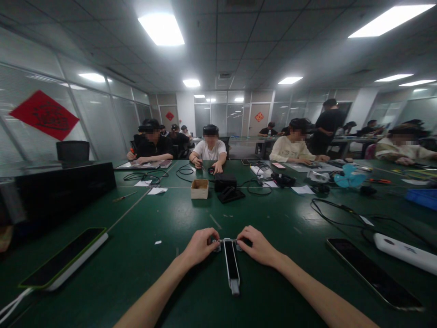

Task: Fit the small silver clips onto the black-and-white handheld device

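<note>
On the green table [164,273] right in front of me lies a slim black-and-white device [231,265], pointing toward me, with small metal parts at its far end. My left hand [200,246] is curled and pinches the left side of that far end. My right hand [257,245] is curled the same way on the right side. Both forearms reach in from the bottom edge.
A phone [61,263] lies at the left and another phone [373,273] at the right, beside a white power strip [406,252] with black cables. Farther off stand a small cardboard box [200,188], a black box [225,181] and a blue fan [348,176]. Several people sit across the table.
</note>
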`<state>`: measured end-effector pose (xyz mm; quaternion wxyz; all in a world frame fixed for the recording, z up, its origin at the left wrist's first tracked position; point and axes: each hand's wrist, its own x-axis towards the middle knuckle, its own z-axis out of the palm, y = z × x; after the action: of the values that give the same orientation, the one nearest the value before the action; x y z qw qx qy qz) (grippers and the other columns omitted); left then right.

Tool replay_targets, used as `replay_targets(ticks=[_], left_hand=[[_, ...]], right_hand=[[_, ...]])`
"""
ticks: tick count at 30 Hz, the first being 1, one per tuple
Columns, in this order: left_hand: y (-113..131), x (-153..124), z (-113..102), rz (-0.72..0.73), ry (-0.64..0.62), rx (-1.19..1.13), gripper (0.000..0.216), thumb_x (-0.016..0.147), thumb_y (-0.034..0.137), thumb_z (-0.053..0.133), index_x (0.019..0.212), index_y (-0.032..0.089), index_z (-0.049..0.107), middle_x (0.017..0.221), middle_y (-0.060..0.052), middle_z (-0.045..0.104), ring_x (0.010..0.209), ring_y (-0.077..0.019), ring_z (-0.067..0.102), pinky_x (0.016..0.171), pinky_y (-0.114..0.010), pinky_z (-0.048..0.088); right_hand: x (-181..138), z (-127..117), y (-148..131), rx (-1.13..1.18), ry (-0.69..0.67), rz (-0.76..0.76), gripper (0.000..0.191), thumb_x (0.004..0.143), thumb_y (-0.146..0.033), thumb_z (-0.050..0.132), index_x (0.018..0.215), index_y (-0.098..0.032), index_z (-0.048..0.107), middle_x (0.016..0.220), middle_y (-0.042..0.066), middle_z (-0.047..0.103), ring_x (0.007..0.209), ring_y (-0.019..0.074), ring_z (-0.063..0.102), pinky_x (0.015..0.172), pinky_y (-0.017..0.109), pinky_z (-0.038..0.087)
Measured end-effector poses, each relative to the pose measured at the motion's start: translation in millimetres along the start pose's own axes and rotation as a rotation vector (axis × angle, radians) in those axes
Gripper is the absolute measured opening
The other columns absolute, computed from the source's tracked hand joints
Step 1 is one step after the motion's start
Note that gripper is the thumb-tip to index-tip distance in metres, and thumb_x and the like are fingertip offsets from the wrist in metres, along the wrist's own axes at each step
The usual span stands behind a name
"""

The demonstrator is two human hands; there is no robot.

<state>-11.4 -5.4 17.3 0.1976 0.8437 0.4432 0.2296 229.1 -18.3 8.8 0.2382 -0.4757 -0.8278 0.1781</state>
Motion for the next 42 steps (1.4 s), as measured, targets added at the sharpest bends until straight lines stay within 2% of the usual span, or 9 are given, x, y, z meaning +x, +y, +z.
replay_targets(ticks=[7,15,23,34,42], left_hand=[[-0.6,-0.5,1.3,0.001,0.009,-0.031,0.014,0.084,0.028,0.055,0.090,0.017,0.061,0.081,0.001,0.061,0.066,-0.0110,0.053,0.062,-0.022,0.041],[-1.6,0.9,2.0,0.015,0.026,-0.042,0.011,0.083,0.025,0.055,0.088,0.017,0.060,0.082,0.001,0.062,0.069,-0.0121,0.054,0.064,-0.022,0.042],[2.6,-0.7,-1.7,0.019,-0.023,-0.011,0.014,0.082,0.023,0.055,0.093,0.017,0.060,0.085,0.000,0.061,0.070,-0.0121,0.054,0.064,-0.022,0.042],[-1.8,-0.3,1.8,0.024,-0.023,-0.039,0.014,0.088,0.025,0.050,0.096,0.018,0.059,0.090,0.000,0.065,0.075,-0.0124,0.057,0.068,-0.023,0.043],[-5.1,0.8,3.3,0.039,-0.007,-0.034,0.015,0.085,0.025,0.055,0.098,0.018,0.059,0.093,-0.001,0.065,0.077,-0.0131,0.058,0.069,-0.023,0.043]], right_hand=[[-0.4,-1.3,-1.2,-0.005,-0.002,0.000,0.021,0.089,-0.034,0.048,0.090,-0.020,0.064,0.092,0.004,0.058,0.086,0.0171,0.051,0.075,0.032,0.043],[0.4,0.2,-0.3,-0.014,0.016,-0.026,0.020,0.088,-0.032,0.049,0.090,-0.020,0.065,0.089,0.004,0.058,0.085,0.0176,0.051,0.076,0.033,0.043],[-0.9,-2.4,-1.7,0.008,-0.010,0.007,0.022,0.089,-0.036,0.047,0.091,-0.022,0.064,0.092,0.004,0.058,0.085,0.0176,0.051,0.075,0.032,0.043],[-0.7,-0.8,-0.1,0.006,-0.012,0.000,0.023,0.089,-0.036,0.047,0.092,-0.021,0.064,0.093,0.004,0.058,0.085,0.0176,0.051,0.075,0.032,0.044],[0.8,2.3,2.9,-0.016,0.020,-0.040,0.022,0.089,-0.033,0.048,0.091,-0.019,0.065,0.090,0.005,0.059,0.085,0.0177,0.051,0.077,0.033,0.043]])
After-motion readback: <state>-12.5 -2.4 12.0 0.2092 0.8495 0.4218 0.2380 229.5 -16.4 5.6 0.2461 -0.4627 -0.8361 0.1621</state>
